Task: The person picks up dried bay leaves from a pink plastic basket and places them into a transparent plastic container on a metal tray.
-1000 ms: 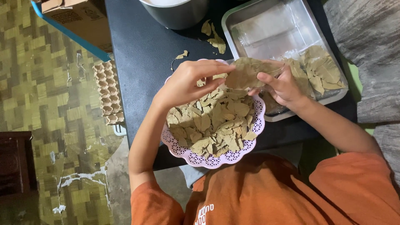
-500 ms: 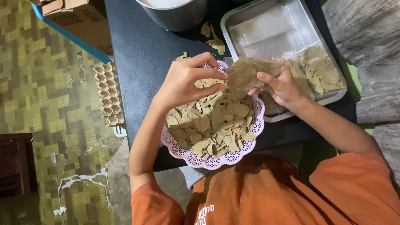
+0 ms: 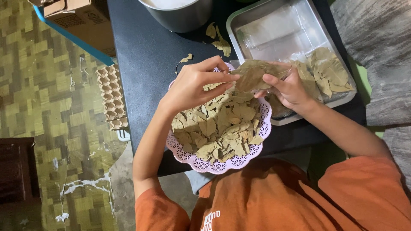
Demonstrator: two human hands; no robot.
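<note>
A pink lacy-edged plate (image 3: 222, 164) piled with dried bay leaves (image 3: 220, 124) sits on the dark table (image 3: 145, 64) in front of me. Above its far edge my left hand (image 3: 195, 83) and my right hand (image 3: 289, 90) hold one small stack of dried leaves (image 3: 252, 75) between them. The left fingers pinch its left end. The right fingers and thumb grip its right side.
A metal tray (image 3: 295, 25) lies at the back right with more dried leaves (image 3: 327, 75) and clear plastic in it. A steel pot (image 3: 180, 15) stands at the back. Loose leaves (image 3: 218, 38) lie beside it. An egg carton (image 3: 112, 96) and a cardboard box (image 3: 81, 19) are on the left.
My left hand shifted slightly up and right, closing its fingers on the left end of the leaf stack. The right hand stayed in place.
</note>
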